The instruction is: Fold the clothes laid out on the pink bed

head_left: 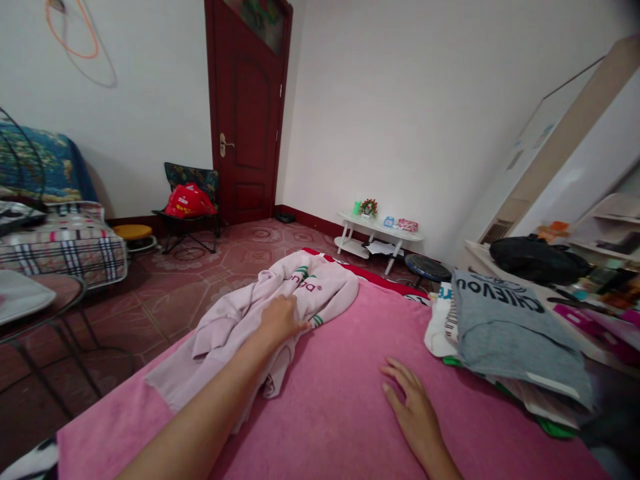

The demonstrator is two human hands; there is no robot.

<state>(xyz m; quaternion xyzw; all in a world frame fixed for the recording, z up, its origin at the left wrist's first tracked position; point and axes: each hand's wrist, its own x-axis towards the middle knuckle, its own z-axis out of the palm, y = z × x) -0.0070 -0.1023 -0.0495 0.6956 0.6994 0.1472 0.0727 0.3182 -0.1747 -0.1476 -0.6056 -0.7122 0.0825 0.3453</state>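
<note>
A pale pink sweatshirt (233,317) with dark lettering and green marks lies rumpled along the left side of the pink bed cover (345,393). On its upper middle is my left hand (280,320), fingers curled down into the cloth and thumb out to the right. My right hand (410,403) hovers low over or rests on the cover, fingers apart and holding nothing. To its right, a stack of folded clothes has a grey T-shirt (517,333) with dark letters on top.
Beyond the bed stand a low white table (383,227) and a dark round stool (427,267). A red bag (190,201) sits on a folding chair by the door (245,127). Left is a glass-topped table (65,297); right, a cluttered counter holds a black bag (537,259).
</note>
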